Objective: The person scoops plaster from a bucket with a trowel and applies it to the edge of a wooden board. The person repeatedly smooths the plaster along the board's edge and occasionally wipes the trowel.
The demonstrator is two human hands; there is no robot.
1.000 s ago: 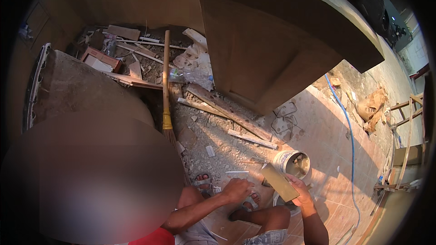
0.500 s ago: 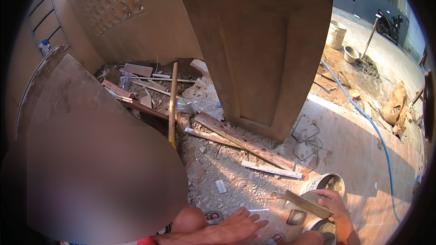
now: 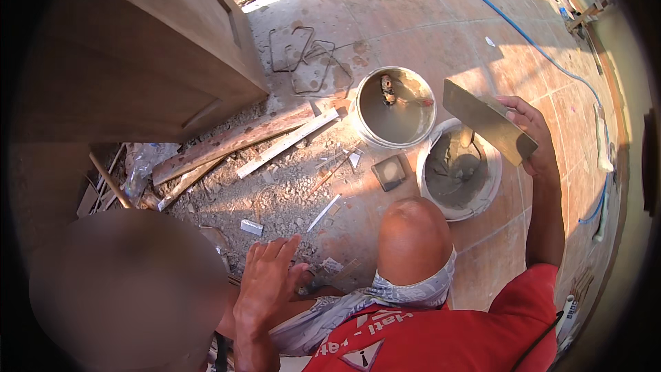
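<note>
Shows a white bucket (image 3: 376,139) of grey liquid and a dark object (image 3: 387,88) at half past one, and a second bucket (image 3: 473,213) of grey mix at three. Leaves open tile (image 3: 385,34) at one, between a wooden panel (image 3: 158,48) at ten and a blue hose (image 3: 516,29) at two. Grips a flat board (image 3: 485,120) at half past two with the right hand (image 3: 539,131) closed on its outer end, pointing it toward ten, partly hiding the second bucket's rim; spreads the left hand (image 3: 268,275), empty, at seven.
</note>
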